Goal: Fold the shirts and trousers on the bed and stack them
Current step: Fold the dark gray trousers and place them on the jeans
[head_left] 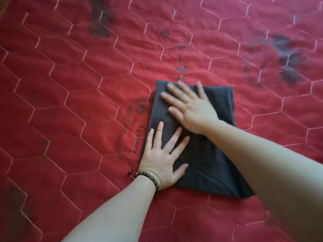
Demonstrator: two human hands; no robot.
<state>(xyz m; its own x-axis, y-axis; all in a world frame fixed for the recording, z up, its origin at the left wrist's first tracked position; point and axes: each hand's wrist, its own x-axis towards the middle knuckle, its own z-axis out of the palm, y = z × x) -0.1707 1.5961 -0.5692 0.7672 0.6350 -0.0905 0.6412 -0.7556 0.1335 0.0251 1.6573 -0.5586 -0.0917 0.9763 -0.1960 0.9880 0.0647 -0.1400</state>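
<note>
A dark grey garment [208,154] lies folded into a long rectangle on the red quilted bed cover [78,102]. My left hand [163,155] presses flat on its near left part, fingers spread and straight; a brown bead bracelet circles that wrist. My right hand [187,106] lies flat on the far part of the garment, fingers spread and pointing left. Whether the garment is a shirt or trousers cannot be told.
The red bed cover has white hexagon stitching and dark printed patches at the far left, far right and beside the garment's left edge. No other clothes are in view.
</note>
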